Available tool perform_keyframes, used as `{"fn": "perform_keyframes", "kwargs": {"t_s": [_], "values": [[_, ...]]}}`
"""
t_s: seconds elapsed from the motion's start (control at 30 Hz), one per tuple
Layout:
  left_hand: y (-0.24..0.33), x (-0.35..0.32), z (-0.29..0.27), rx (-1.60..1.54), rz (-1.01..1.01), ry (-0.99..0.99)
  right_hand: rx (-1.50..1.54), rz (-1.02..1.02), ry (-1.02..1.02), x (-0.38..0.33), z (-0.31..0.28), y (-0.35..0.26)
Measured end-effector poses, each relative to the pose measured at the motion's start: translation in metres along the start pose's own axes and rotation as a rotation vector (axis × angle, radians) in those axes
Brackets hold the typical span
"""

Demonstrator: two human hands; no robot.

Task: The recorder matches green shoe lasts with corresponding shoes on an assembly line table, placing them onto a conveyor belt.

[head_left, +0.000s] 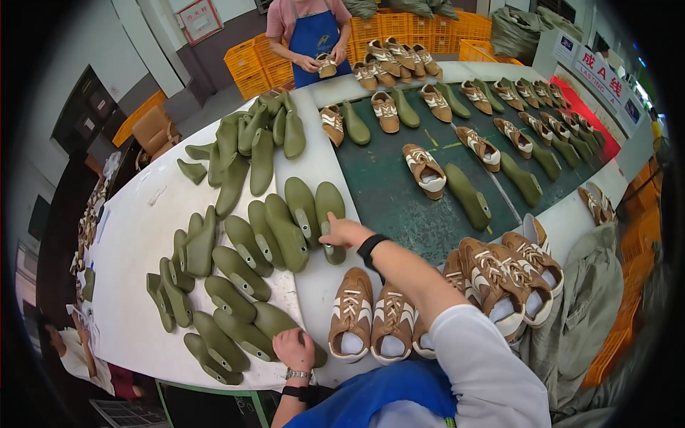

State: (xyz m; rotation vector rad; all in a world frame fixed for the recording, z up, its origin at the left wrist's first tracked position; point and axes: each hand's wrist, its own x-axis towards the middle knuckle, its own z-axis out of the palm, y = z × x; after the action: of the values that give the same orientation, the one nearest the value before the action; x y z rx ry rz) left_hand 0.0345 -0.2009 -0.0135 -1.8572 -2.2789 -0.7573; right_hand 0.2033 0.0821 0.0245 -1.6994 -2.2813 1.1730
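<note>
My right hand (344, 232) reaches across to the top row of green shoe lasts. Its fingers close round the near end of a green shoe last (329, 200) that lies on the white table. Lower down, my left hand (294, 350) is curled over the near end of another green shoe last (277, 319), which it partly hides. Several more shoe lasts (287, 232) lie beside these in loose rows. Close to my right forearm stand brown-and-white sneakers (351, 307) with laces and pale stuffing inside.
A green conveyor belt (399, 160) carries sneakers (424, 171) paired with lasts (467, 196). A heap of lasts (242, 135) lies on the white table (135, 235). Across it a person in a blue apron (314, 39) holds a shoe. Orange crates (250, 68) stand behind; grey cloth (581, 299) hangs at right.
</note>
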Motion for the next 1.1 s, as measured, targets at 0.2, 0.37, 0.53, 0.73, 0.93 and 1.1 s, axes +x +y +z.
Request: {"fn": "perform_keyframes", "kwargs": {"t_s": [0.2, 0.37, 0.53, 0.73, 0.93, 1.1], "values": [[-0.002, -0.01, -0.002, 0.002, 0.0, 0.039, -0.29, 0.116, 0.288, 0.011, 0.017, 0.006], [-0.011, -0.016, 0.0, -0.009, -0.078, 0.003, -0.35, 0.204, 0.32, -0.005, -0.022, 0.07], [-0.015, -0.006, -0.002, -0.011, -0.087, -0.021, -0.363, 0.403, 0.201, -0.038, -0.027, 0.139], [-0.003, 0.0, 0.008, -0.044, 0.017, 0.016, -0.417, 0.373, 0.361, -0.06, -0.032, 0.161], [-0.017, -0.026, -0.002, 0.106, 0.149, 0.127, -0.519, 0.419, 0.341, -0.067, 0.011, 0.083], [-0.021, -0.019, 0.001, 0.07, 0.312, 0.031, -0.272, -0.478, 0.193, -0.091, 0.075, 0.031]]}}
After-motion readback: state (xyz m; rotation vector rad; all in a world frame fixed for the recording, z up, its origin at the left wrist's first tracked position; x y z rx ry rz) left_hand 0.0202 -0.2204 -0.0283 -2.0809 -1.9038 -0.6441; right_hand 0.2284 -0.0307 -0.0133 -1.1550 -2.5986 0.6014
